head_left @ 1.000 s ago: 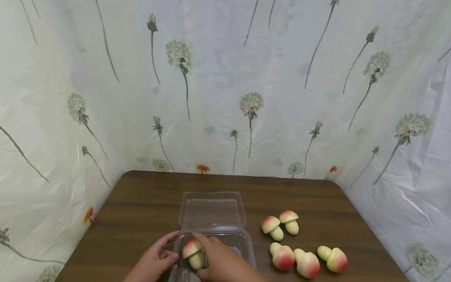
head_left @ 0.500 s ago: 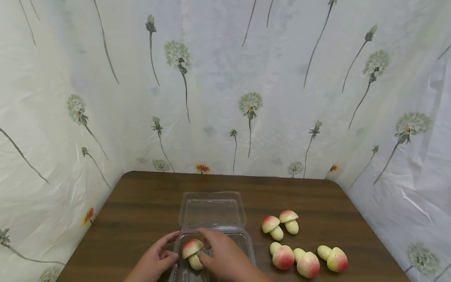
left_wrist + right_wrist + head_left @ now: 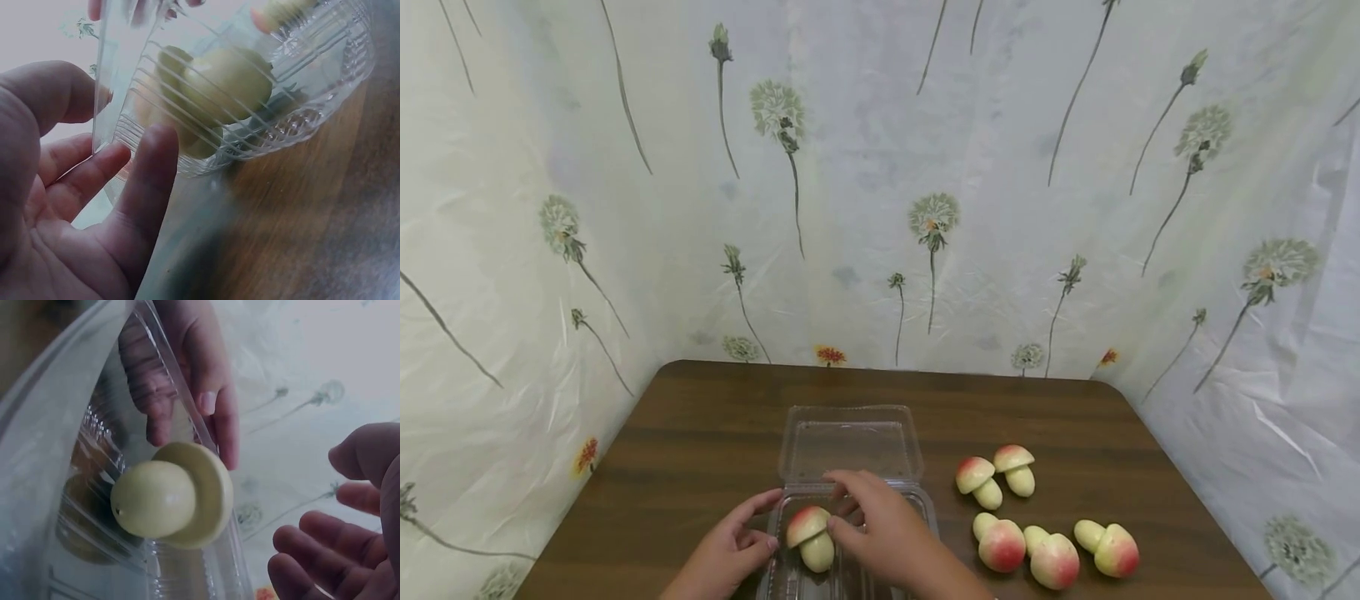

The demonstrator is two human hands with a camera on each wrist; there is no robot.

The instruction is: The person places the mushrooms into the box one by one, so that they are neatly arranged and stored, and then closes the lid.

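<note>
A clear plastic clamshell container [image 3: 925, 521] stands at the table's near edge with its lid [image 3: 850, 440] folded back. One toy mushroom [image 3: 810, 537] with a red-and-cream cap lies in the tray's left part, and the right wrist view shows its pale underside [image 3: 172, 497]. My left hand [image 3: 730, 550] holds the tray's left wall, thumb [image 3: 59, 94] at the rim and fingers [image 3: 150, 169] against the outside. My right hand [image 3: 880, 525] hovers over the tray just right of the mushroom, fingers [image 3: 325, 556] spread and holding nothing.
Several more toy mushrooms lie on the brown wooden table [image 3: 700, 433] right of the container: a pair [image 3: 996, 475] farther back and a row [image 3: 1052, 554] nearer me. Flower-printed plastic sheeting [image 3: 880, 208] walls in the table on three sides.
My right hand has let go of the mushroom, which now lies in the tray, and has opened and drawn slightly back to the right. The left hand has stayed on the tray.
</note>
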